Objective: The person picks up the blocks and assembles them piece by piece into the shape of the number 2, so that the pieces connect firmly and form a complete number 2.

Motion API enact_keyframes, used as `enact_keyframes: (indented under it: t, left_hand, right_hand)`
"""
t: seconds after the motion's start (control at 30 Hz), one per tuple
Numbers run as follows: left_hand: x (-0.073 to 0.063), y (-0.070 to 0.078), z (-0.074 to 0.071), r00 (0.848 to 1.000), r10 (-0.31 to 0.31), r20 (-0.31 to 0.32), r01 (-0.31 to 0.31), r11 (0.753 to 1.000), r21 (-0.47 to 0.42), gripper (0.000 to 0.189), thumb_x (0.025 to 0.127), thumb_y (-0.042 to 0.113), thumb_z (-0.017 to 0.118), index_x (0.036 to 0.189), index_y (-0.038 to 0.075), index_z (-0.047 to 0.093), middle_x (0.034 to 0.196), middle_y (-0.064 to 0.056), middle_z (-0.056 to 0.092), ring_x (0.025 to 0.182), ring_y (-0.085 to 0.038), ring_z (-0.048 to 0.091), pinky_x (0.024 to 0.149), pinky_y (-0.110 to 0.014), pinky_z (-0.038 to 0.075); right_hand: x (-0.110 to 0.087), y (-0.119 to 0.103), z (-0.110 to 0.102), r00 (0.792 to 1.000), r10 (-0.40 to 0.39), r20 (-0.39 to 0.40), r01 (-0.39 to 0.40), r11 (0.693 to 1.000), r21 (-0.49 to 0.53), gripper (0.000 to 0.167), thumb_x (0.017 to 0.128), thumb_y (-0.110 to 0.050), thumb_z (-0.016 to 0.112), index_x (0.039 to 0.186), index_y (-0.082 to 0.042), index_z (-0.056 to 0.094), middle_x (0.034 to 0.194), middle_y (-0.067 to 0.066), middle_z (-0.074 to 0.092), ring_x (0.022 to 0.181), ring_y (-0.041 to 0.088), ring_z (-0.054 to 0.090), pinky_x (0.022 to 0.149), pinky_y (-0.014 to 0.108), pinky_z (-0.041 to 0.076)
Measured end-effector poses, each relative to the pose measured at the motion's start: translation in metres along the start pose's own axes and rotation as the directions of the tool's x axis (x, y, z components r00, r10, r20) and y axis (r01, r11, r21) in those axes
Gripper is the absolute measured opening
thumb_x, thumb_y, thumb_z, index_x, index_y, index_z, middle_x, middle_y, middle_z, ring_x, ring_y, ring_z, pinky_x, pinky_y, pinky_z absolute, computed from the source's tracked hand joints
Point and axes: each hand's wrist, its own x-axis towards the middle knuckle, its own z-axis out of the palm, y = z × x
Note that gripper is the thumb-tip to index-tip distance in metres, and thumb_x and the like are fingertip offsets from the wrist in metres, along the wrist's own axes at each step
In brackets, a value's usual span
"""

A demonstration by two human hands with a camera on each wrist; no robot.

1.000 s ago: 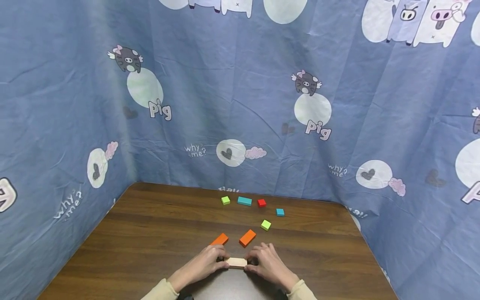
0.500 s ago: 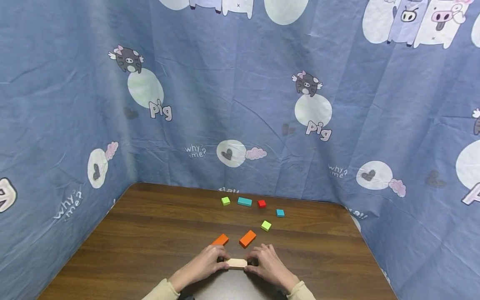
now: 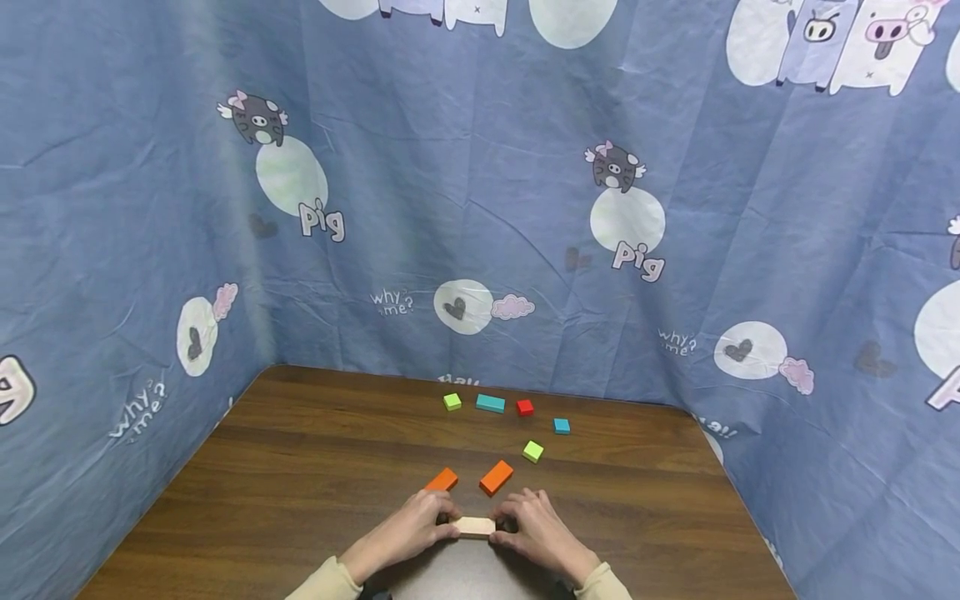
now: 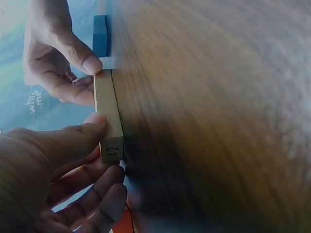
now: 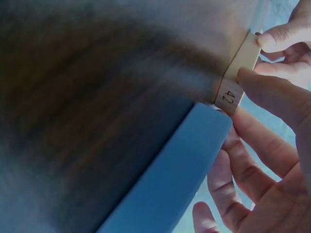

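Sat at a brown wooden table (image 3: 300,467) walled in by a blue cartoon-pig curtain (image 3: 465,183). At the near edge, left hand (image 3: 415,527) pinched the left end of a pale wooden block (image 3: 475,526), thumb and fingertips curled round it; end face stamped "42" in both wrist views. Block lay flat, long side across, touching the tabletop, held between both hands. Just beyond the left hand, at about 12 o'clock from it, lay a first orange block (image 3: 442,480), partly hidden by the knuckles. At 1 o'clock from the pale block lay a second orange block (image 3: 496,477), angled, near but apart. Right hand (image 3: 534,530) clamped the block's right end the same way, fingers curled about it. Farther out, at 12 to 1 o'clock: a green cube (image 3: 452,402), a teal bar (image 3: 491,403), a red cube (image 3: 525,407), a small teal cube (image 3: 562,426), and another green cube (image 3: 533,452), all well apart from the hands. Cream sleeves (image 3: 322,581) showed at the bottom edge.
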Motion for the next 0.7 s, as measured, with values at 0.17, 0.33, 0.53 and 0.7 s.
enact_keyframes:
  t: [0.17, 0.33, 0.53, 0.7]
  left_hand:
    - [0.000, 0.001, -0.001, 1.000, 0.000, 0.000, 0.000, 1.000, 0.010, 0.013, 0.083, 0.020, 0.074, 0.090, 0.010, 0.074, 0.083, 0.008, 0.063, 0.071, 0.000, 0.049, 0.063, -0.018, 0.040]
    - [0.000, 0.002, -0.002, 1.000, 0.003, 0.000, -0.003, 1.000, 0.014, 0.013, 0.082, 0.020, 0.075, 0.091, 0.010, 0.074, 0.084, 0.006, 0.065, 0.073, 0.000, 0.051, 0.064, -0.019, 0.042]
    - [-0.001, 0.002, -0.002, 1.000, 0.005, -0.004, -0.005, 1.000, 0.019, 0.013, 0.083, 0.020, 0.075, 0.091, 0.010, 0.074, 0.085, 0.006, 0.066, 0.075, 0.000, 0.053, 0.066, -0.020, 0.044]
    - [-0.001, 0.001, -0.001, 1.000, 0.004, -0.015, -0.004, 1.000, 0.024, 0.013, 0.083, 0.020, 0.075, 0.091, 0.010, 0.074, 0.087, 0.005, 0.067, 0.078, -0.002, 0.057, 0.069, -0.023, 0.047]
  right_hand:
    - [0.001, 0.001, -0.001, 1.000, 0.000, 0.001, 0.000, 1.000, 0.001, 0.020, 0.081, -0.037, 0.075, 0.097, -0.025, 0.072, 0.089, -0.017, 0.066, 0.086, 0.003, 0.050, 0.077, 0.032, 0.033]
    - [-0.001, 0.002, -0.004, 1.000, 0.004, -0.006, -0.004, 0.999, 0.038, 0.023, 0.081, -0.038, 0.075, 0.099, -0.025, 0.072, 0.089, -0.016, 0.066, 0.087, 0.002, 0.050, 0.078, 0.031, 0.033]
    - [-0.005, 0.007, -0.012, 0.999, 0.018, -0.042, -0.015, 0.997, 0.079, 0.026, 0.082, -0.038, 0.074, 0.103, -0.023, 0.072, 0.094, -0.012, 0.068, 0.091, 0.007, 0.053, 0.080, 0.034, 0.036]
    - [-0.008, 0.015, -0.019, 0.997, 0.038, -0.072, -0.031, 0.995, 0.097, 0.028, 0.082, -0.036, 0.074, 0.106, -0.021, 0.072, 0.095, -0.011, 0.069, 0.092, 0.010, 0.055, 0.078, 0.033, 0.037]
